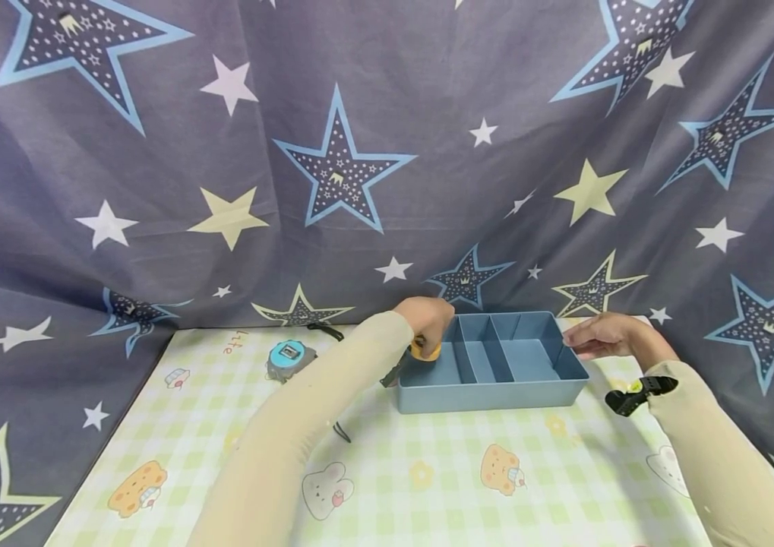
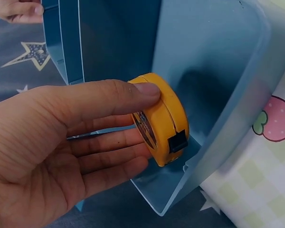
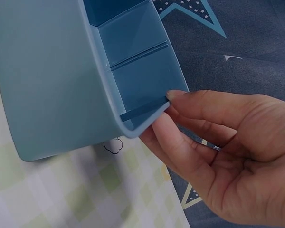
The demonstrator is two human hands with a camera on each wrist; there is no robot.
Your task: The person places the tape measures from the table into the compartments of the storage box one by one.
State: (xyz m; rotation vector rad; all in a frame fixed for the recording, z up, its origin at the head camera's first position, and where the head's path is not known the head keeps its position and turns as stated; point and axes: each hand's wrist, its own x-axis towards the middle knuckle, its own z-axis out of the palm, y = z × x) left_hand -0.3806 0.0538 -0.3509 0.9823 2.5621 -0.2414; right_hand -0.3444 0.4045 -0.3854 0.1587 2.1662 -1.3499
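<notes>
My left hand (image 1: 425,323) pinches a yellow tape measure (image 2: 164,118) between thumb and fingers, inside the left compartment of a blue divided box (image 1: 496,396). A black tab shows on the tape's edge in the left wrist view. Whether the tape rests on the compartment floor, I cannot tell. At the box's right end, my right hand (image 1: 608,334) grips the rim, thumb on top and fingers outside, as the right wrist view shows (image 3: 228,147). Upright dividers split the box; its middle compartment is narrow, and a wider one lies to the right.
A teal and grey stopwatch (image 1: 287,357) lies on the table left of the box, partly behind my left sleeve, with a black cord (image 1: 325,330) near it. A checkered cloth (image 1: 428,486) covers the table. Behind it hangs a star-patterned curtain (image 1: 373,273).
</notes>
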